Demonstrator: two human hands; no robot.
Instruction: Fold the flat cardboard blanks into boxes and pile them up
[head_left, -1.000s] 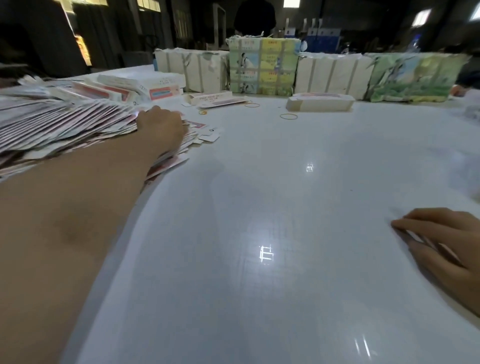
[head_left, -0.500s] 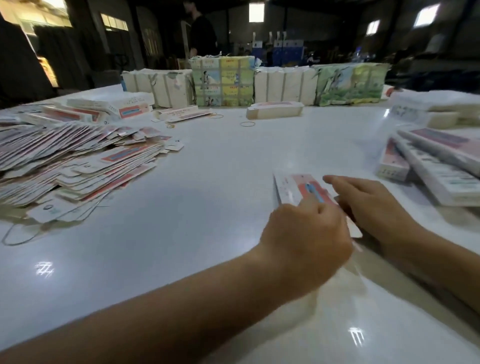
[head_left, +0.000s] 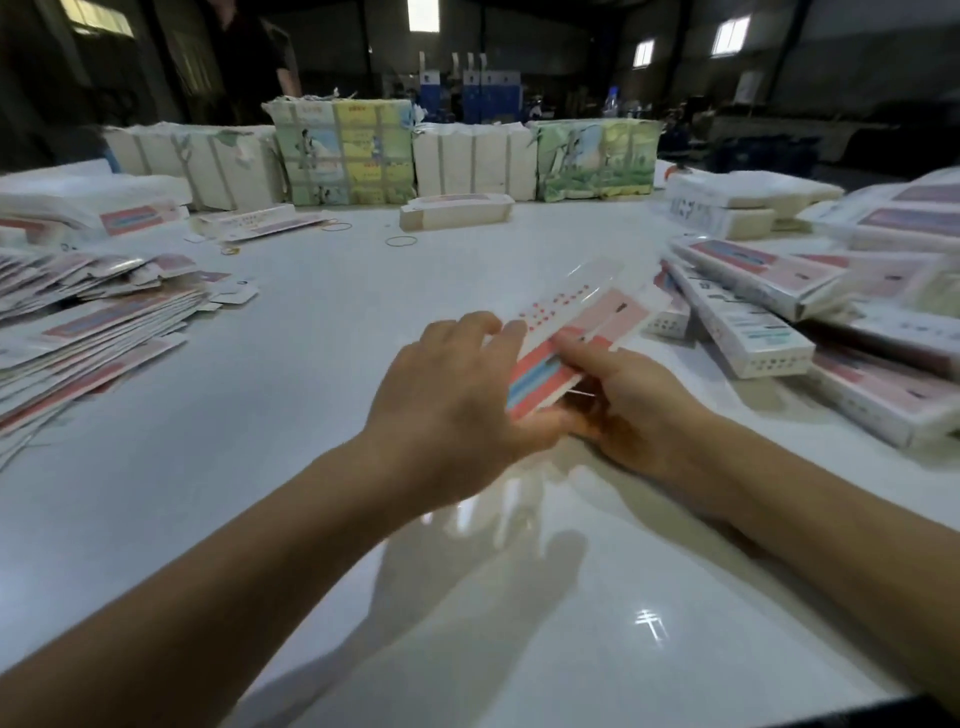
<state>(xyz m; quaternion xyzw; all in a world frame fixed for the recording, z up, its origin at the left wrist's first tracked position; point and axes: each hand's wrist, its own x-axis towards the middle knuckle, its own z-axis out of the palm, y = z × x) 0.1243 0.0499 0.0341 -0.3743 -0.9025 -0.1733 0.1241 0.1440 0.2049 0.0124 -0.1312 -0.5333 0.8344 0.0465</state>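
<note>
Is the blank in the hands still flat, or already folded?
Partly opened, it seems: the cardboard blank shows two faces meeting at an angle, held above the table by left hand and right hand. Motion blur hides its ends.

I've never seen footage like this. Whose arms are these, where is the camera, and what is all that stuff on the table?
No machine here: a person wears a wide-angle camera on the head, so you look down along their own arms. The left hand and right hand together hold one pink-and-white cardboard blank above the white table. On the left lies a heap of flat blanks; on the right, folded boxes are piled. Wrapped bundles line the far edge, with loose rubber bands in front of them.
</note>
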